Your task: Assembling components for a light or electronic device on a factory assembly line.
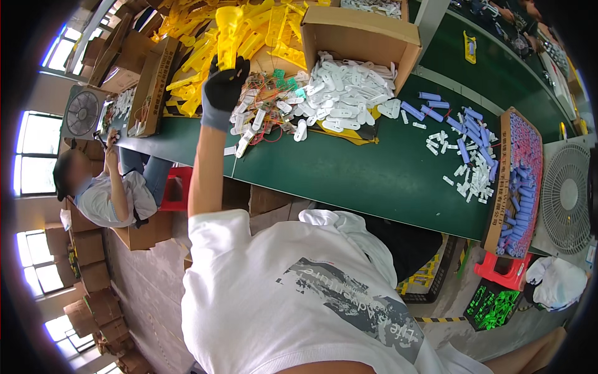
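Observation:
My left hand (223, 90), in a black and grey glove, is stretched out over the far left of the green table. Its fingers are closed round the lower end of a yellow plastic shell (230, 31), which stands up from the fist. Behind it lies a heap of similar yellow plastic shells (193, 71). Right beside the glove are small circuit boards with red wires (258, 106) and white plastic pieces. A bigger pile of white plastic covers (342, 87) spills from a tipped cardboard box (367, 34). My right hand is out of view.
Blue cylindrical cells (476, 134) and small white parts (476, 181) lie on the table's right, beside a box of cells (523, 206). A fan (567, 196) stands beyond. Another person (115, 193) sits at left. A red stool (503, 271) and green-filled crate (492, 305) stand below right.

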`<action>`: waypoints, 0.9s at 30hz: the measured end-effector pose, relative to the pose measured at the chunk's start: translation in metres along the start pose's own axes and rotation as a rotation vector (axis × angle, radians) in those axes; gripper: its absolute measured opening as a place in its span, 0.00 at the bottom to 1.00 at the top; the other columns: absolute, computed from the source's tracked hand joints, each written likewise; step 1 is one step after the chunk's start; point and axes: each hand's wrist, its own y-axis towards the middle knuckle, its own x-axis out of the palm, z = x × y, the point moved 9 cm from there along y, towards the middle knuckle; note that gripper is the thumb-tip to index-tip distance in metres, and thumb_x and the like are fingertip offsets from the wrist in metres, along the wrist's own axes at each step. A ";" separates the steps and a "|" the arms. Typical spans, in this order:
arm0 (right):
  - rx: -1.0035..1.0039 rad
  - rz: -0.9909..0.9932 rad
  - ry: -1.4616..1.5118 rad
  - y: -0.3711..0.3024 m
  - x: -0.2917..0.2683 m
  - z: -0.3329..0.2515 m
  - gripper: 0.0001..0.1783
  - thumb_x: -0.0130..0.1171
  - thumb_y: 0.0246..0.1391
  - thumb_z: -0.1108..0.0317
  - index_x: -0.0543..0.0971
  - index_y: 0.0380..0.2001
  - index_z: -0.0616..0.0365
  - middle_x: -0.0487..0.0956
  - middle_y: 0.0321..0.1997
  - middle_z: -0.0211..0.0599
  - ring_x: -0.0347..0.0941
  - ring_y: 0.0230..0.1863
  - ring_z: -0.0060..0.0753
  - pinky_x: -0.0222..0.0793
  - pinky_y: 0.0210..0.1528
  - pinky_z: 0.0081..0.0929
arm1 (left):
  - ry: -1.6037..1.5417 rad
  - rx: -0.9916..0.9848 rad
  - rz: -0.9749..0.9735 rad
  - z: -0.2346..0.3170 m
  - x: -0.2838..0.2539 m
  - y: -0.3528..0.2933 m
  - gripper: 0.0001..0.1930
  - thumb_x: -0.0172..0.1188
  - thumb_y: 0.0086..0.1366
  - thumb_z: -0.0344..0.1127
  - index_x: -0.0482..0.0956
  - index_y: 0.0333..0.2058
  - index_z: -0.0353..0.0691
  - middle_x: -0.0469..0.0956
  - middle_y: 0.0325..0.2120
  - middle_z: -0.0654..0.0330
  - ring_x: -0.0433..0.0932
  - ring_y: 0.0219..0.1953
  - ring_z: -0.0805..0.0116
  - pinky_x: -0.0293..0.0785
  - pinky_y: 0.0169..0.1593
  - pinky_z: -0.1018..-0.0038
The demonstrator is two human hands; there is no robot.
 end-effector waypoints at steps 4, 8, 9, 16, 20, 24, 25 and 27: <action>-0.060 -0.052 0.100 0.002 0.002 0.004 0.08 0.53 0.54 0.72 0.78 0.29 0.65 0.78 0.29 0.36 0.73 0.31 0.28 0.70 0.37 0.25 | -0.385 -0.113 0.145 -0.004 0.014 -0.075 0.16 0.50 0.62 0.26 0.69 0.49 0.32 0.73 0.44 0.49 0.71 0.47 0.55 0.68 0.56 0.61; -0.126 -0.105 0.179 0.009 0.012 0.008 0.07 0.53 0.53 0.72 0.78 0.29 0.65 0.78 0.29 0.36 0.74 0.31 0.28 0.70 0.37 0.25 | 0.189 -0.127 0.220 -0.061 0.043 -0.150 0.21 0.56 0.62 0.30 0.66 0.53 0.32 0.73 0.47 0.52 0.74 0.50 0.60 0.69 0.56 0.65; -0.142 -0.120 0.197 0.012 0.016 0.008 0.07 0.53 0.53 0.72 0.78 0.29 0.65 0.78 0.29 0.36 0.74 0.31 0.28 0.70 0.37 0.25 | 0.392 -0.195 0.108 -0.081 0.076 -0.162 0.22 0.61 0.58 0.27 0.68 0.52 0.32 0.75 0.46 0.54 0.75 0.47 0.63 0.71 0.55 0.66; -0.234 -0.229 0.329 0.011 0.030 -0.004 0.07 0.53 0.53 0.72 0.79 0.29 0.64 0.79 0.29 0.36 0.74 0.31 0.29 0.70 0.37 0.26 | 1.653 -0.307 -0.545 -0.193 0.184 -0.216 0.27 0.67 0.51 0.49 0.71 0.42 0.35 0.77 0.35 0.50 0.78 0.41 0.55 0.73 0.46 0.64; -0.285 -0.277 0.384 0.013 0.037 -0.009 0.07 0.53 0.52 0.72 0.79 0.29 0.64 0.79 0.30 0.36 0.74 0.31 0.29 0.70 0.37 0.26 | 1.811 -0.491 -0.516 -0.213 0.176 -0.211 0.29 0.58 0.55 0.60 0.71 0.40 0.37 0.78 0.34 0.50 0.78 0.37 0.52 0.72 0.42 0.63; -0.329 -0.308 0.428 0.011 0.042 -0.012 0.07 0.53 0.52 0.72 0.79 0.29 0.64 0.79 0.30 0.36 0.74 0.31 0.29 0.71 0.37 0.26 | 1.778 -0.413 -0.381 -0.188 0.167 -0.199 0.22 0.62 0.54 0.54 0.74 0.35 0.39 0.79 0.29 0.54 0.79 0.34 0.54 0.73 0.39 0.64; -0.337 -0.317 0.433 0.011 0.043 -0.012 0.07 0.53 0.52 0.72 0.79 0.29 0.64 0.79 0.30 0.36 0.74 0.31 0.29 0.71 0.37 0.26 | 1.701 -0.320 -0.289 -0.168 0.160 -0.192 0.19 0.64 0.54 0.50 0.75 0.33 0.40 0.79 0.27 0.56 0.79 0.32 0.56 0.73 0.37 0.66; -0.355 -0.337 0.448 0.009 0.044 -0.014 0.07 0.53 0.52 0.72 0.79 0.29 0.63 0.79 0.30 0.37 0.74 0.31 0.30 0.71 0.37 0.26 | 1.693 -0.090 0.030 -0.105 0.131 -0.173 0.10 0.65 0.53 0.39 0.77 0.30 0.42 0.78 0.25 0.58 0.78 0.28 0.58 0.72 0.34 0.69</action>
